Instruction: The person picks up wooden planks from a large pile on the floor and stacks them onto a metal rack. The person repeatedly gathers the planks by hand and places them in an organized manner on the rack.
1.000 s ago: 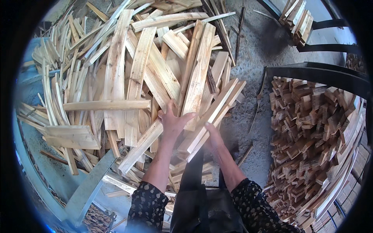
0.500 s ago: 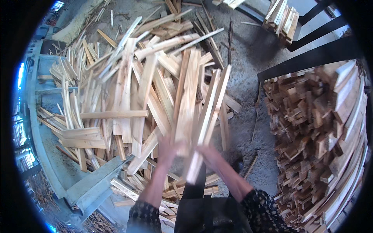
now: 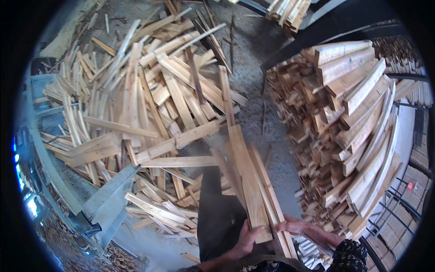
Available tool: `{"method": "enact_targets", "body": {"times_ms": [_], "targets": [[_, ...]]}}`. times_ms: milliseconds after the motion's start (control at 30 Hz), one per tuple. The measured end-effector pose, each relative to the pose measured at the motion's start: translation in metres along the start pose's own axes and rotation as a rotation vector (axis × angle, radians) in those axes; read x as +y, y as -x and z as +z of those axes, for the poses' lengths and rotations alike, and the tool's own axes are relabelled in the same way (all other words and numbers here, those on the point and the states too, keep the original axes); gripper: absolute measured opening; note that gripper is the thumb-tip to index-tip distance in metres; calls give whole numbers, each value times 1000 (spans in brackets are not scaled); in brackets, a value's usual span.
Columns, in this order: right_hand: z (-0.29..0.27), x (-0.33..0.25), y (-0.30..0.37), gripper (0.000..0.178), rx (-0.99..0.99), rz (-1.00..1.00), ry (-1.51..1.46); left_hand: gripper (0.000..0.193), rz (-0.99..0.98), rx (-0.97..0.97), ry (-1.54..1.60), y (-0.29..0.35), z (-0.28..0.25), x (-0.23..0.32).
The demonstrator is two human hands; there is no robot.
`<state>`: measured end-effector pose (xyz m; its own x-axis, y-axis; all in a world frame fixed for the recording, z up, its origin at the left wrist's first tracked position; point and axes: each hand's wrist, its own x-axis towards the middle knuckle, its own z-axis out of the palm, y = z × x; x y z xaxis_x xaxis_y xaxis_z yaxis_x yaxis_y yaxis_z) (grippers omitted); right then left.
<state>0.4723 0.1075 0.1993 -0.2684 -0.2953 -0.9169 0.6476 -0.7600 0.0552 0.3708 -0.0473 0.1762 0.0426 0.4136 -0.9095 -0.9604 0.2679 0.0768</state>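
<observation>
A small bundle of long, pale wooden boards [image 3: 250, 195] is between my hands, close in front of my body and slanting away to the far left. My left hand [image 3: 246, 239] grips its near left side, with the thumb laid over the top board. My right hand [image 3: 293, 225] closes on the right side of the bundle, its fingers against the edges. Some boards at the left of the bundle are blurred by motion. Left of the bundle lies a jumbled heap of loose wooden boards [image 3: 131, 90].
To the right rises a tall stack of boards [image 3: 358, 118], ends toward me. A grey metal frame [image 3: 102, 192] edges the heap at left. Another bundle of wood [image 3: 290, 13] sits at the far right, near a dark metal beam [image 3: 326, 34]. Bare concrete floor [image 3: 253, 111] runs between heap and stack.
My hands have moved right and nearer my body, with boards in them. The view has turned right, showing more of the stack. Several boards in the heap now lie differently.
</observation>
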Motion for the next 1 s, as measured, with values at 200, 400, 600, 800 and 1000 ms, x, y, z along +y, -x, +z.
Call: {"method": "enact_targets", "body": {"times_ms": [200,400,600,800,1000], "targets": [[-12,20,-52,62,108,46,-264,46,-252,-33,-38,-63,-36,-5],[-54,19,-138,58,142,23,-263,52,-307,-71,35,-144,-61,-6],[-82,2,-182,57,325,64,58,55,-455,-94,131,-187,-68,-10],[-93,20,-204,56,458,-277,2,46,-489,69,178,-196,-70,-45],[-61,-8,-121,71,134,-282,-146,55,-275,22,33,-117,-11,-5]]}}
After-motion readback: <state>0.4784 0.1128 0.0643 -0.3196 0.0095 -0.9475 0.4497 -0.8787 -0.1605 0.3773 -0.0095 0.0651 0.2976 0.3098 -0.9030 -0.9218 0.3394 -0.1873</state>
